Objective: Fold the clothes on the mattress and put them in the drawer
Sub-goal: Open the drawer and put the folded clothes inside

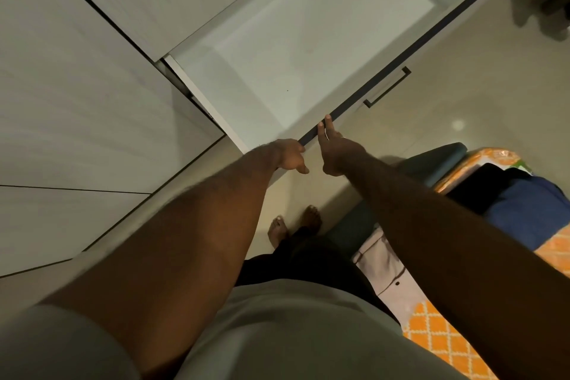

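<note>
Arms (185, 241) outstretched, left hand (290, 156) grips drawer (308, 40), right hand (334, 153) touching

Mattress (438, 336), covered in orange lattice print. Lying on it: dark blue garment (530, 210), with a black garment (487, 182) touching it. Pale buttoned garment (391, 274) at the mattress edge, apart from both. Glossy beige floor (462, 77) alongside the mattress.

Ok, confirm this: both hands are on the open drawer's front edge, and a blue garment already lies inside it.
Not quite. The head view shows the drawer bare inside; the blue garment lies on the mattress. The left hand and right hand are on the drawer's front edge.
</note>
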`<state>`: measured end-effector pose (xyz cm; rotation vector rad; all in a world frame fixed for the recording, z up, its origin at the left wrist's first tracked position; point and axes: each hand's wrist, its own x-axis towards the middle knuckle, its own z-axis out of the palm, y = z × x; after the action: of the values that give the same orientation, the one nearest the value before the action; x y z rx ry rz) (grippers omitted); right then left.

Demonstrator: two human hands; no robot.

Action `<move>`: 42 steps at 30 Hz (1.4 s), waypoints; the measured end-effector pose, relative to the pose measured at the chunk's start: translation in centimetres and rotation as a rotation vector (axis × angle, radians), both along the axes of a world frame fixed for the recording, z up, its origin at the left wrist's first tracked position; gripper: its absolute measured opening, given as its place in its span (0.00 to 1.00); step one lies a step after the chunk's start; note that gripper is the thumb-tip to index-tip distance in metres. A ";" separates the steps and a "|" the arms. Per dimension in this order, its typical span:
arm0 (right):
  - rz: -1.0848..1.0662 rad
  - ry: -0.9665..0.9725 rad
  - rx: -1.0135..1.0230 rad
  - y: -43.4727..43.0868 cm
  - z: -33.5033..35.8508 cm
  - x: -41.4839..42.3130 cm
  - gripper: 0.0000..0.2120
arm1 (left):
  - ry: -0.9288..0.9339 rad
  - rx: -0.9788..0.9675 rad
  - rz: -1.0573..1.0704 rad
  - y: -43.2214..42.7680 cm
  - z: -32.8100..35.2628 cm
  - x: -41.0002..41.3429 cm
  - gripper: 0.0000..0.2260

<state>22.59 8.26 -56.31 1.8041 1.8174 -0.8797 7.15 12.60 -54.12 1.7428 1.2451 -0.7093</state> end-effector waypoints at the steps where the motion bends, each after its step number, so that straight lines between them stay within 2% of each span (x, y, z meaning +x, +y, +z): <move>1: -0.006 0.001 0.005 -0.5 0.0 0.0 0.53 | -0.004 -0.001 0.004 -0.4 0.1 0.2 0.36; 19: -0.058 0.032 0.045 -6.2 -1.0 2.3 0.54 | -0.011 -0.071 0.115 -5.3 0.9 3.8 0.28; 26: -0.096 0.075 0.033 -6.1 -0.8 2.8 0.53 | 0.013 -0.053 0.076 -5.9 0.8 4.0 0.27; 30: -0.176 0.204 0.043 -6.7 -0.5 4.0 0.51 | 0.074 0.055 -0.025 -7.0 0.3 4.7 0.27; 34: -0.399 0.356 0.117 -9.2 -0.6 6.5 0.39 | 0.119 0.345 -0.034 -8.2 0.8 6.2 0.17; 37: -0.749 0.446 0.161 -13.1 -2.2 8.9 0.33 | 0.098 0.537 -0.070 -9.2 1.4 8.4 0.13; 39: -0.958 0.496 0.196 -16.2 -2.9 10.0 0.28 | -0.002 0.498 -0.073 -9.9 1.1 10.1 0.12; 42: -1.223 0.540 0.245 -20.7 -3.9 11.1 0.22 | -0.091 0.260 -0.088 -11.7 -0.1 12.7 0.13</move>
<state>33.71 -12.48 -60.22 3.0942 0.8718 -1.7194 19.82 0.90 -54.19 2.0287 1.2477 -0.5285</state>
